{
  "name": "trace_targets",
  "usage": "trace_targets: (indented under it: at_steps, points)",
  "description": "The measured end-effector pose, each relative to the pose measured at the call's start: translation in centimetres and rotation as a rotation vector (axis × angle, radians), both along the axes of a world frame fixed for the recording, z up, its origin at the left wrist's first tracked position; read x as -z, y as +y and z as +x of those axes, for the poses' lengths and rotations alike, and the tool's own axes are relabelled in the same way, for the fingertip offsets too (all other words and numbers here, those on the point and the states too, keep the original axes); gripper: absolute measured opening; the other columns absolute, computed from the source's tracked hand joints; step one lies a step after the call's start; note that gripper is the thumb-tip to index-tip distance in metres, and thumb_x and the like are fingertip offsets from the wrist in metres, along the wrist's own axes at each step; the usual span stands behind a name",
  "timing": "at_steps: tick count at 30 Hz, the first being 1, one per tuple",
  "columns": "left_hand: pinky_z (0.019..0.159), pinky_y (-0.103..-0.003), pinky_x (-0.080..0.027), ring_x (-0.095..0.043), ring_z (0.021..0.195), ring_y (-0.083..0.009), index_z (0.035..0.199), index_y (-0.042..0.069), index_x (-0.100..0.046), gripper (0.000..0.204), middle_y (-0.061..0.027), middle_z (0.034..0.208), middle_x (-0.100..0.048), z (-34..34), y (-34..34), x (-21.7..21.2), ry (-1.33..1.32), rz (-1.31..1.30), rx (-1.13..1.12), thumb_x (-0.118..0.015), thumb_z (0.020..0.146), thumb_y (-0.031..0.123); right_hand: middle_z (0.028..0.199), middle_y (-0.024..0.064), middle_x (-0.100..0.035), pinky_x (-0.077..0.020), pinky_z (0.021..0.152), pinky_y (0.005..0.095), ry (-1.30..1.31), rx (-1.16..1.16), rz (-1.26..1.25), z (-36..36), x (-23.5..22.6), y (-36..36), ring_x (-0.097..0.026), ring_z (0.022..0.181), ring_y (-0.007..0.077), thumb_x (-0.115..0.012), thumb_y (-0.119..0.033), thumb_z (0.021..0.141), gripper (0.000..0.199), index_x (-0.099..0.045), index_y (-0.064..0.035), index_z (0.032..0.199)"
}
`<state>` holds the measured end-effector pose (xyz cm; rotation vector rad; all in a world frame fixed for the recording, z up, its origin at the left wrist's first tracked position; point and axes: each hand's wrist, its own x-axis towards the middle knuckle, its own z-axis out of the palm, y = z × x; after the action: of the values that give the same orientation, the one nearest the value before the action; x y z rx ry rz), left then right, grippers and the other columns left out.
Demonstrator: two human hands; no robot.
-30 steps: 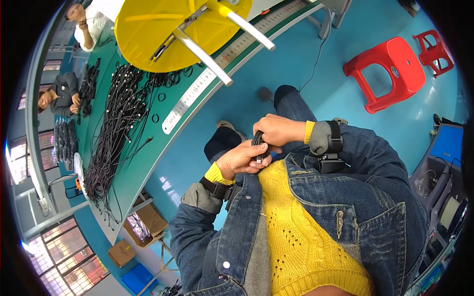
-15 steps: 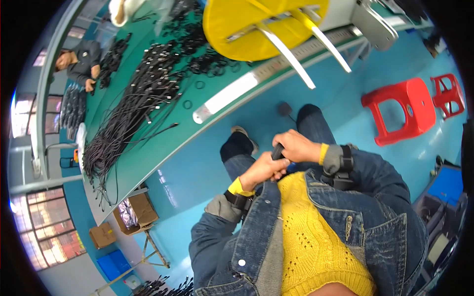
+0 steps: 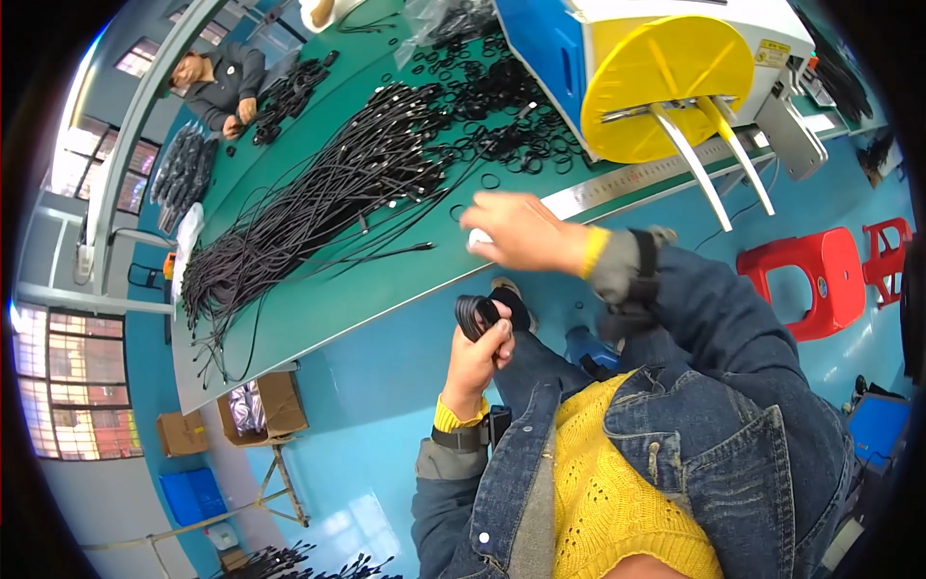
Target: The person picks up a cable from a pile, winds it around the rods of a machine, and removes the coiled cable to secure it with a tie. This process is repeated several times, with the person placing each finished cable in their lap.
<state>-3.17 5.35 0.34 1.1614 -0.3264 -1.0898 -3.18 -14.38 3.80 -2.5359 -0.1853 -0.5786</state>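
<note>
My left hand [image 3: 473, 359] is closed around a coiled black cable [image 3: 473, 317], held upright just off the table's front edge. My right hand [image 3: 524, 232] reaches over that edge, palm down, with thumb and forefinger a little apart. A small white patch shows at its fingertips; I cannot make out what it is. Right beside those fingertips lies a black ring [image 3: 456, 212] on the green tabletop. To the left, a large bundle of black cables [image 3: 318, 198] with metal-tipped plugs spreads across the table. Many more black rings [image 3: 521, 135] are heaped farther back.
A machine with a yellow disc [image 3: 666, 92] and two protruding rods stands at the back right. A steel ruler [image 3: 617, 185] lies along the table edge. Red stools [image 3: 815, 280] stand on the floor at right. A co-worker [image 3: 227, 87] sits at the far left, hands on black parts.
My hands have come apart. The left keeps the coiled cable and has moved up; the right has let go and swung forward to the table. The view has shifted, showing more of the machine.
</note>
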Motion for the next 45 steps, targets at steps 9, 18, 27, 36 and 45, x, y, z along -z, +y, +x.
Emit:
trace_targets:
  at_steps: [9, 18, 27, 36, 45]
  points:
    - [0.042, -0.021, -0.033, -0.043, 0.053, -0.0091, 0.102, 0.001, -0.047, 0.021, -0.0022, 0.07, -0.045, 0.4, 0.0, -1.3, -0.129, -0.13, -0.301, -0.055, 0.086, 0.012, 0.06, -0.0001, -0.054, -0.0428, 0.053, 0.0279, 0.294, -0.2, 0.938, -0.2, 0.0, 1.6, -0.051, 0.054, 0.014, -0.062, -0.017, 0.079, 0.018, -0.06, -0.0012, 0.072]
    - [0.041, -0.021, -0.036, -0.046, 0.049, -0.0079, 0.092, 0.002, -0.052, 0.01, -0.0012, 0.064, -0.05, -3.2, -5.0, -1.0, -0.179, -0.051, -0.012, -0.054, 0.086, 0.009, 0.07, -0.0007, -0.056, -0.0377, 0.049, 0.0207, 0.551, -0.173, 1.381, -12.8, 0.9, -0.9, -0.045, 0.055, 0.0051, -0.058, -0.018, 0.085, 0.017, -0.06, -0.0016, 0.08]
    - [0.04, -0.021, -0.035, -0.045, 0.046, -0.0074, 0.088, 0.002, -0.053, 0.009, 0.0001, 0.058, -0.048, -6.0, -7.6, -1.4, -0.253, 0.046, 0.326, -0.055, 0.083, 0.009, 0.078, 0.004, -0.061, -0.0436, 0.052, 0.0198, 0.599, -0.16, 1.507, -20.2, 1.3, -3.0, -0.055, 0.062, 0.0066, -0.056, -0.012, 0.084, 0.015, -0.059, -0.0002, 0.093]
    - [0.039, -0.021, -0.031, -0.042, 0.045, -0.0071, 0.084, 0.002, -0.052, 0.013, 0.0002, 0.057, -0.046, -6.9, -8.1, -2.1, -0.015, 0.135, 0.637, -0.061, 0.077, 0.01, 0.073, 0.0044, -0.061, -0.0426, 0.048, 0.0203, 0.435, -0.265, 0.45, -18.3, -2.5, -5.4, -0.056, 0.058, 0.0081, -0.064, -0.015, 0.075, 0.034, -0.053, -0.0053, 0.106]
    - [0.039, -0.02, -0.03, -0.04, 0.045, -0.0069, 0.087, 0.003, -0.049, 0.019, -0.0009, 0.061, -0.046, -7.5, -6.9, -1.5, 0.095, 0.1, 0.477, -0.062, 0.075, 0.01, 0.086, 0.0112, -0.059, -0.0456, 0.055, 0.0323, 0.624, 0.036, 1.443, -19.2, 3.0, -1.8, -0.058, 0.061, 0.0231, -0.069, -0.012, 0.065, 0.04, -0.048, -0.0033, 0.099]
